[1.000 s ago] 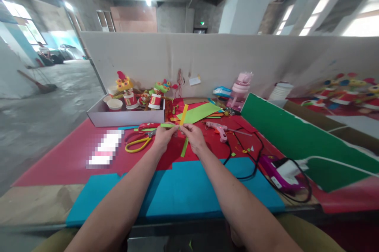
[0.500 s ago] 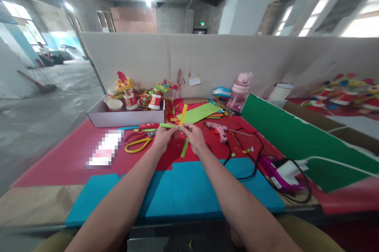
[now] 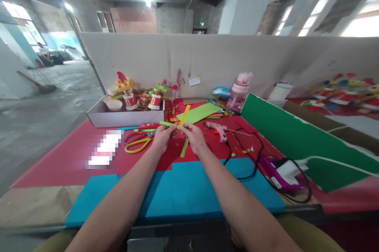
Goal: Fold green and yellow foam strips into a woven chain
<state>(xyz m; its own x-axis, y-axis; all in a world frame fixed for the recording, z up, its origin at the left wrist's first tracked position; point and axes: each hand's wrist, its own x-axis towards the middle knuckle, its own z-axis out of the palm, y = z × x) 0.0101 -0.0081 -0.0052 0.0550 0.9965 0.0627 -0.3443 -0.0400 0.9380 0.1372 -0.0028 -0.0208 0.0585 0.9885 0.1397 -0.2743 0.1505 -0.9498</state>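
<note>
Over the red table top, my left hand pinches a light green paper strip that points left past its fingers. Close beside it, my right hand grips a yellow paper strip that slants up from the fingertips. The two strips meet between my hands, where the fingers cover the joint. Another green strip slants below my right hand. Left of my hands lie scissors with yellow handles. A pink glue gun rests to the right.
A white box with paper cups and cup figures stands back left. Green paper sheets lie behind my hands. Blue foam-like sheets cover the near edge. A green board, a purple power strip and black cables are right.
The yellow strip has tilted slightly to the right at its top. The green strip in my left hand slopes a little more. Both hands have stayed almost in place.
</note>
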